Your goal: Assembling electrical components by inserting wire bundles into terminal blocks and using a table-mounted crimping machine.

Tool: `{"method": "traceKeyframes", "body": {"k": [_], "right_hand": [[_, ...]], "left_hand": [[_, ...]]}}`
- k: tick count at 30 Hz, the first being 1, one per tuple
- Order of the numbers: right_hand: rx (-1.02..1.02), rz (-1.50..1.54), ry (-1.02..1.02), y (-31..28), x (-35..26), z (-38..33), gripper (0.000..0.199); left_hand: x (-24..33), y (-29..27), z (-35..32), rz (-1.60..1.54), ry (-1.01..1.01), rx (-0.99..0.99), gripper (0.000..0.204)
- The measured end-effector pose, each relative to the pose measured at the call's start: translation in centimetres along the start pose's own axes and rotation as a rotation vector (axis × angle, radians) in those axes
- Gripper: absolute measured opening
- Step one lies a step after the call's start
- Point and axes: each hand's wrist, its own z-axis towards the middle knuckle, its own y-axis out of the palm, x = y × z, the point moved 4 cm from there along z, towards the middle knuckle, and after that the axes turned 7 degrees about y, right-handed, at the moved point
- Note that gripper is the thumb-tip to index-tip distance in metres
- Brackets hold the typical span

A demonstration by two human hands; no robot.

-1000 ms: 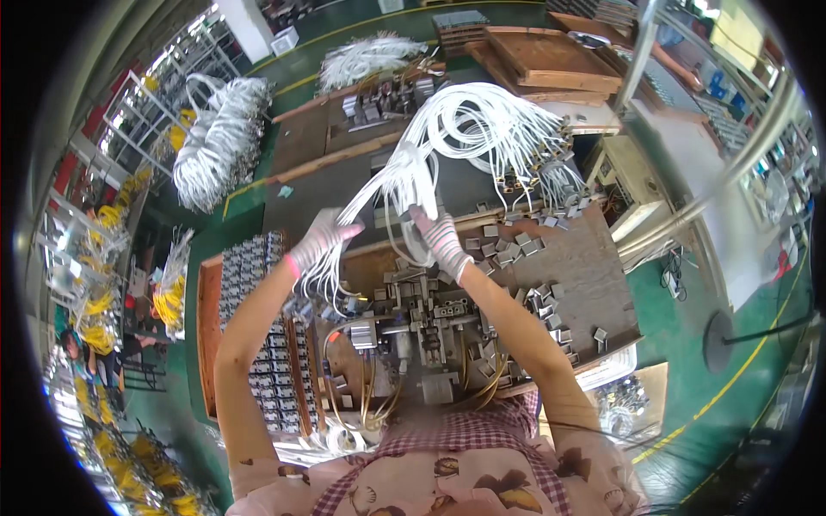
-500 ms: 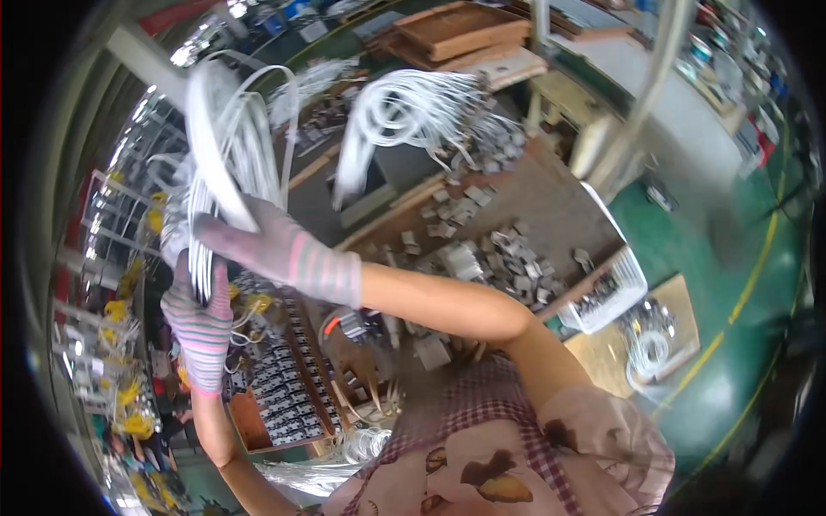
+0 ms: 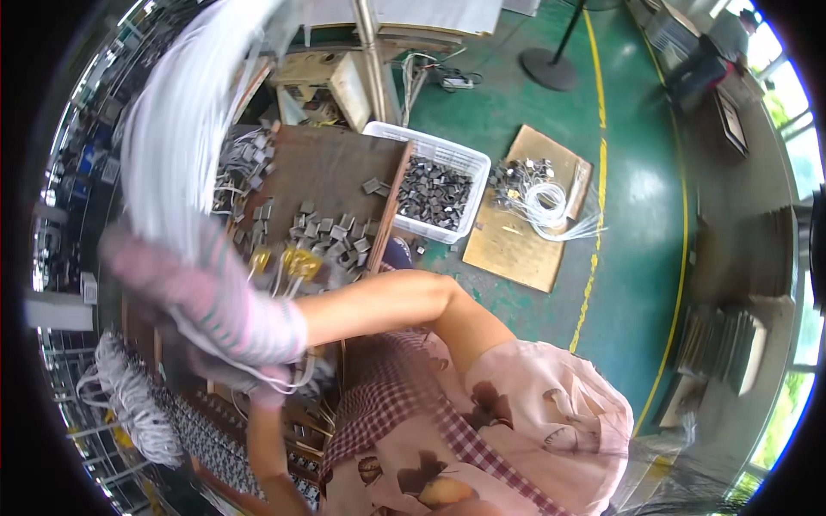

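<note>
A thick bundle of white cables (image 3: 172,129) rises in a blurred arc at the upper left. My right hand (image 3: 211,288), in a striped knitted glove, is closed around its lower part. Under it, my left hand (image 3: 228,365) is mostly covered by the right one and smeared by motion, so its fingers cannot be made out. Loose white cable ends and yellow-taped pieces (image 3: 297,265) show beside the hands. Small grey metal blocks (image 3: 331,236) lie scattered on the brown workbench (image 3: 331,155) just beyond my right forearm.
Right of the bench stands a white plastic basket (image 3: 477,185) of dark metal parts. A cardboard sheet (image 3: 525,254) on the green floor bears coiled white cable (image 3: 546,206). Another cable bundle (image 3: 138,404) hangs at the left rack. A person (image 3: 714,52) is at the far right.
The view has swung to the right, bringing the basket, cardboard and floor nearer the middle. Both hands remain together at the cable bundle, the right one now covering most of the left.
</note>
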Motion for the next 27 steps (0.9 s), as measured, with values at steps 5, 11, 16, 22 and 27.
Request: {"method": "traceKeyframes", "body": {"k": [5, 11, 16, 22, 27], "right_hand": [[-0.026, -0.153, -0.294, -4.7, -12.4, -3.6, 0.026], [0.410, -0.328, -0.413, -14.5, -25.0, -11.3, 0.034], [0.655, -0.343, -0.638, -25.9, -33.2, -15.3, 0.033], [0.572, -0.479, -0.780, -36.7, -41.7, -18.9, 0.034], [1.185, -0.505, -0.865, -52.7, -42.4, -35.9, 0.064]], "left_hand": [[-0.4, 15.2, -0.8, 0.121, -0.541, -0.266, 0.062], [-5.2, 12.5, -1.1, 0.319, -0.699, -0.604, 0.064], [-3.9, 5.6, -7.5, 0.345, -1.017, -0.558, 0.060], [-2.8, 2.7, -10.8, 0.300, -1.228, -0.557, 0.057], [-3.5, 4.3, -10.9, 0.308, -1.236, -0.586, 0.055]]}}
